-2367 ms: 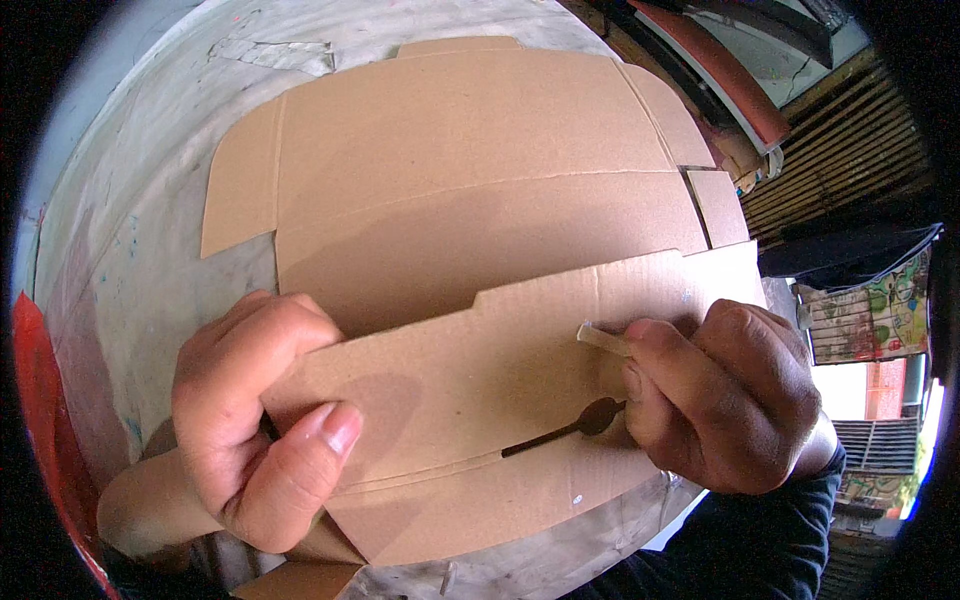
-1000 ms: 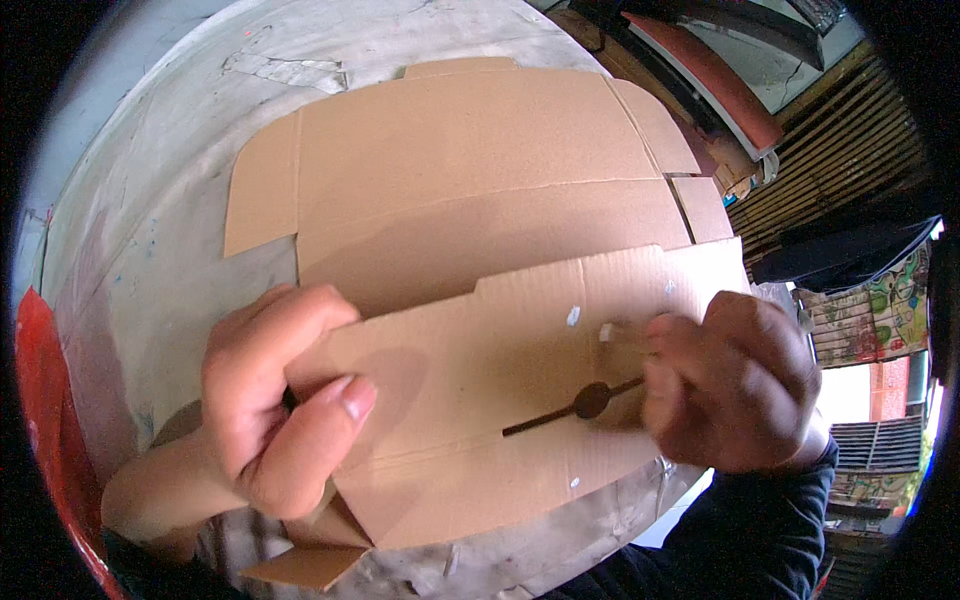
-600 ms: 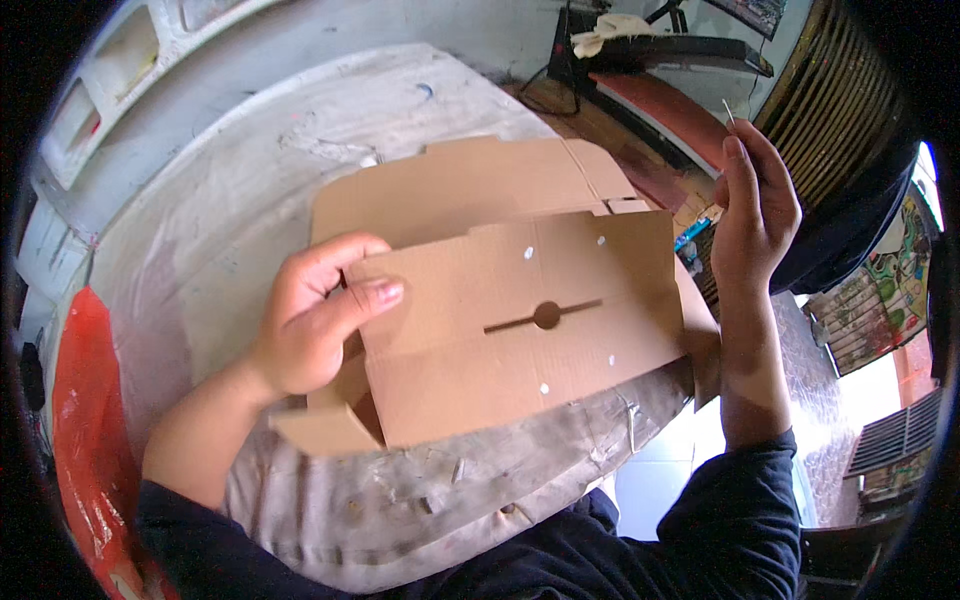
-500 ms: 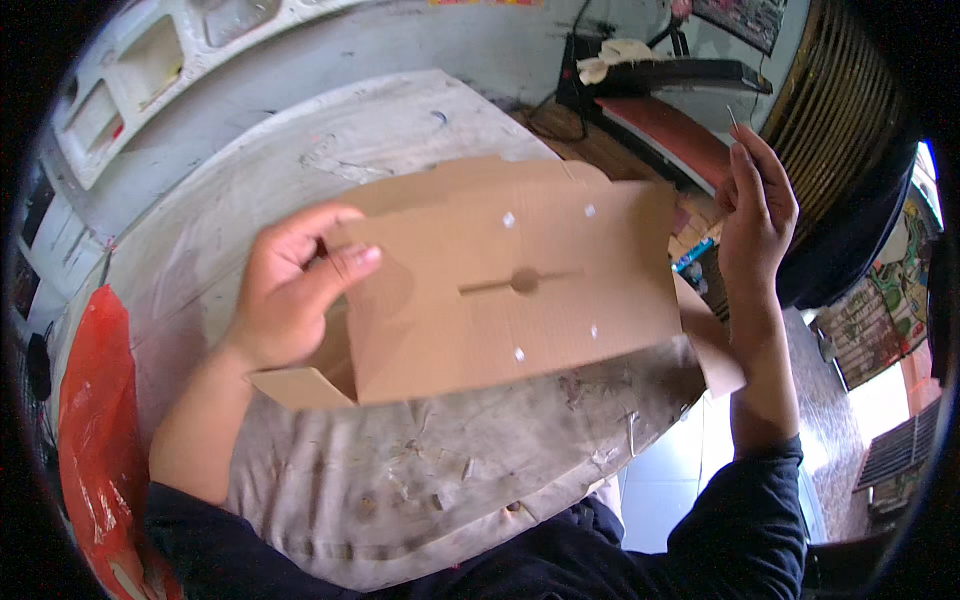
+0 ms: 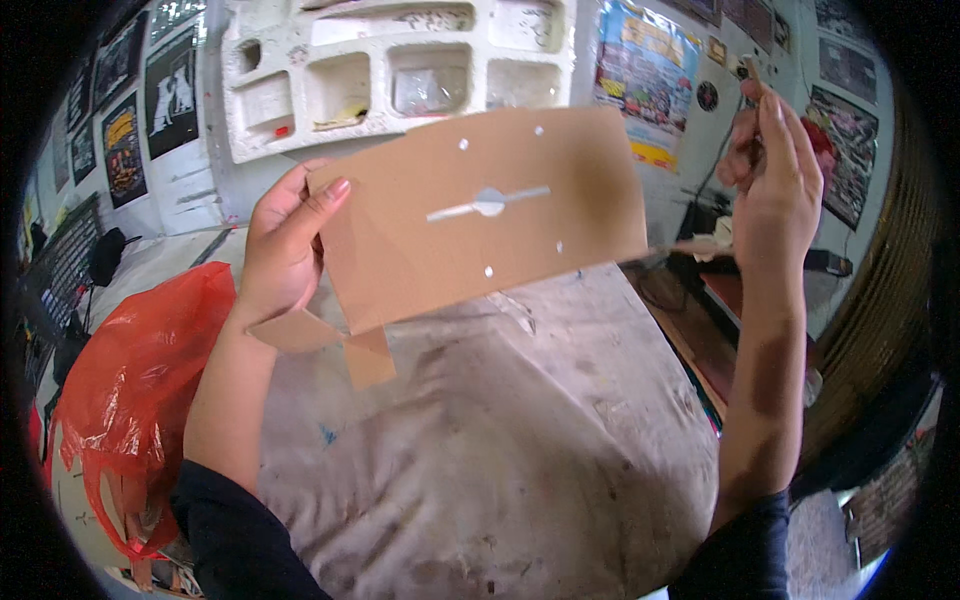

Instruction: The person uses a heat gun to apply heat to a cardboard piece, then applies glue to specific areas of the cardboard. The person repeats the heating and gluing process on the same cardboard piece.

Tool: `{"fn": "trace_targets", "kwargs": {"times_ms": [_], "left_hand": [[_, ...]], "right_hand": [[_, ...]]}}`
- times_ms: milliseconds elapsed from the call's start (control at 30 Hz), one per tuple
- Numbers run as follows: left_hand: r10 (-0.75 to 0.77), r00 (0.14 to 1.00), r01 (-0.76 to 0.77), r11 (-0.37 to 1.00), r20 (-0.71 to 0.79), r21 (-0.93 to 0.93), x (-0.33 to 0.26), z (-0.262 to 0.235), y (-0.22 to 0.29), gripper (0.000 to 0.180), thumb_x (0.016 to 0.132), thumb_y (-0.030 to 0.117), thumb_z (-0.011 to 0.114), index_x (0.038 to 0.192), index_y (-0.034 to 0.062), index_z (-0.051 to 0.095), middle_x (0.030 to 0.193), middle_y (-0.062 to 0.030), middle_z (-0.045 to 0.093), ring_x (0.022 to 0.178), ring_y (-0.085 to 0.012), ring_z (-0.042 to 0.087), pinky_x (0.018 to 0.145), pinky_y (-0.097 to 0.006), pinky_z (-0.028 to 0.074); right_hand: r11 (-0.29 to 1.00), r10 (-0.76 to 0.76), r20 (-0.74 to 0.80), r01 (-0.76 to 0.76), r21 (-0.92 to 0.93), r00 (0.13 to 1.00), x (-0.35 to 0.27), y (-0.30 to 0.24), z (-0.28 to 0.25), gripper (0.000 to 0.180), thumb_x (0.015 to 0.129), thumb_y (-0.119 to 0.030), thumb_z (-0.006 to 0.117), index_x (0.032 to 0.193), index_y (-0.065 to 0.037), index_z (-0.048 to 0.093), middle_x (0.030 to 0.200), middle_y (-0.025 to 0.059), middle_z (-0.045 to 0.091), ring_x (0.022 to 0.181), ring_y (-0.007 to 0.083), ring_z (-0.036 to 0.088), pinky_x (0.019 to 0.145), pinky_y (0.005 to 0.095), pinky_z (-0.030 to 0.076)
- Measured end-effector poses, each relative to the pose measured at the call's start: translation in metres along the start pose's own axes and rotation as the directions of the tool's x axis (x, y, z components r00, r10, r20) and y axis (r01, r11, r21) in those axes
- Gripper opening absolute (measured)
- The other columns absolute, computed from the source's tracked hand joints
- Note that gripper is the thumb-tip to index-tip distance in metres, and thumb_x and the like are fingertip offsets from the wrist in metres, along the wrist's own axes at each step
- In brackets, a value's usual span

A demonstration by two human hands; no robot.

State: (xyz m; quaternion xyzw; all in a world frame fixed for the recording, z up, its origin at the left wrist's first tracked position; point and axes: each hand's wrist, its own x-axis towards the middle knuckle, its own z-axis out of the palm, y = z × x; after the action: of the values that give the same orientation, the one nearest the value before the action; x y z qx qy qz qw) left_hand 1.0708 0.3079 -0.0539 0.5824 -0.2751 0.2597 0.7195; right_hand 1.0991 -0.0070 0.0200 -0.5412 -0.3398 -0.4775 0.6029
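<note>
An orange-red plastic bag [image 5: 140, 390] is seen at the far left, slumped beside the worktop [image 5: 480, 470], which is covered in a stained grey cloth. The left hand [image 5: 285, 250] is closed on the left edge of a flat die-cut cardboard blank [image 5: 480, 215], thumb on the near face, fingers wrapped behind; the sheet is held up in the air, well clear of the worktop, roughly upright and tilted slightly. A slot with a round hole and several small punched holes are seen through the panel, with light showing. Small flaps [image 5: 330, 340] hang loose below the left hand. The blank is judged light, thin and fairly stiff, but likely to bend or crease along scored folds; an edge pinch near a corner, as held now, is judged adequate, with support needed on the far edge to stop flopping. Behind, a white moulded compartment tray [image 5: 400, 70] stands against the wall. The right hand [image 5: 775, 180] is raised apart from the blank's right edge, fingers pinched on a small thin item, too small to identify.
</note>
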Motion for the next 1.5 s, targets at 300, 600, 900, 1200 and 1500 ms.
{"fn": "trace_targets", "kwargs": {"times_ms": [300,600,900,1200,1500], "left_hand": [[0.055,0.998,-0.053,0.992,-0.017,0.118,-0.009,-0.001,0.013,0.022,0.08,0.008,0.054,0.098,-0.0014,0.049,0.084,-0.0048,0.056,0.077,-0.0095,0.053,0.07,-0.022,0.042],[0.071,0.995,-0.069,0.997,-0.066,0.031,-0.018,0.007,0.028,0.02,0.075,0.008,0.053,0.092,-0.0012,0.049,0.077,-0.0053,0.055,0.068,-0.0101,0.053,0.063,-0.021,0.042],[0.103,0.992,-0.107,0.992,-0.071,-0.059,-0.023,0.013,0.032,0.02,0.074,0.006,0.052,0.092,-0.0021,0.048,0.077,-0.0069,0.055,0.069,-0.011,0.053,0.064,-0.022,0.043],[0.129,0.99,-0.13,0.992,-0.062,0.002,-0.026,0.011,0.033,0.024,0.074,0.009,0.054,0.094,-0.0021,0.047,0.079,-0.0068,0.055,0.072,-0.0109,0.053,0.067,-0.021,0.043],[0.138,0.984,-0.13,0.989,-0.115,0.072,-0.027,0.017,0.032,0.026,0.073,0.013,0.056,0.094,-0.0003,0.048,0.078,-0.0051,0.054,0.071,-0.0101,0.053,0.066,-0.02,0.042]], "right_hand": [[0.706,-0.467,0.444,0.625,-0.334,0.765,-0.036,0.007,0.019,0.012,0.081,-0.004,0.045,0.081,0.005,0.053,0.074,0.0107,0.05,0.066,0.0174,0.046,0.062,0.0258,0.038],[0.699,-0.43,0.569,0.658,-0.281,0.701,-0.034,-0.033,0.0,0.025,0.087,-0.02,0.037,0.077,0.0,0.047,0.083,0.013,0.045,0.077,0.0183,0.042,0.073,0.029,0.033],[0.754,-0.298,0.587,0.563,-0.34,0.753,-0.042,-0.042,0.009,0.015,0.079,-0.013,0.049,0.074,0.001,0.05,0.084,0.0136,0.045,0.077,0.0197,0.043,0.071,0.0279,0.033],[0.652,-0.33,0.593,0.632,-0.42,0.735,-0.042,-0.037,0.013,0.011,0.077,-0.01,0.052,0.077,0.001,0.053,0.105,0.0171,0.047,0.095,0.0246,0.047,0.085,0.0326,0.035],[0.762,-0.243,0.585,0.525,-0.378,0.774,-0.048,-0.033,0.016,0.006,0.076,-0.002,0.049,0.076,0.003,0.052,0.099,0.0161,0.05,0.089,0.021,0.049,0.08,0.0299,0.039]]}}
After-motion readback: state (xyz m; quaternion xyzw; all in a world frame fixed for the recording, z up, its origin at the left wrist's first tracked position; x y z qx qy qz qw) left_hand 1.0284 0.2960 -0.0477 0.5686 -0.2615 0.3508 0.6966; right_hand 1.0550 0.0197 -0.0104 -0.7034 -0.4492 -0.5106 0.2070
